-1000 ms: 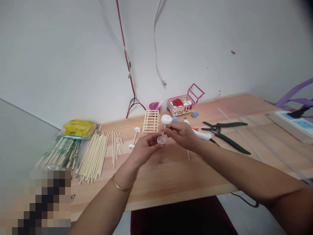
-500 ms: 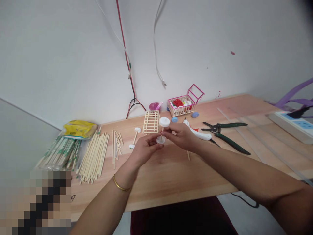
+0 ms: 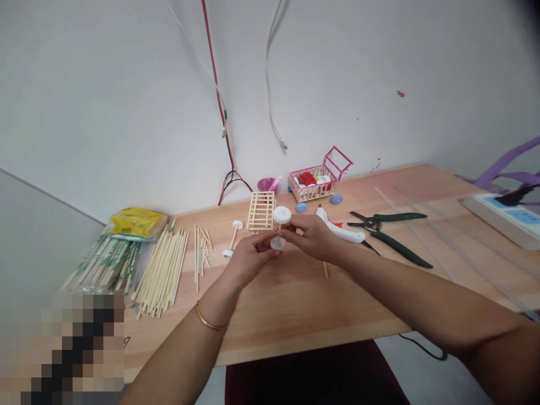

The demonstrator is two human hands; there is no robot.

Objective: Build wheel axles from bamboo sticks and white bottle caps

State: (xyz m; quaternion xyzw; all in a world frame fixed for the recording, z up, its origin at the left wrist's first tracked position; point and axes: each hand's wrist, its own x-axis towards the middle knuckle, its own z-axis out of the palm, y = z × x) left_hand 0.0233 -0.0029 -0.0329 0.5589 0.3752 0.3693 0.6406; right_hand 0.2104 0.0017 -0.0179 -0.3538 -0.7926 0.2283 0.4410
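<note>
Above the middle of the wooden table (image 3: 295, 304) both hands hold a small axle: a short wooden stick with a white bottle cap on each end. My left hand (image 3: 248, 257) pinches the lower white cap (image 3: 277, 243). My right hand (image 3: 312, 236) grips the stick just under the upper white cap (image 3: 282, 214). A second axle with two white caps (image 3: 233, 237) lies on the table to the left, and a small stick-built cage frame (image 3: 261, 211) stands just behind the hands.
Loose wooden sticks (image 3: 162, 270) and a packet of sticks with a yellow label (image 3: 126, 230) lie at the left. A white glue gun (image 3: 340, 229), green pliers (image 3: 392, 230), a pink basket of caps (image 3: 316, 183) and a power strip (image 3: 506, 216) sit to the right.
The upper cap has come down closer to the lower one as the stick slid through my right hand's fingers; both hands stayed in place.
</note>
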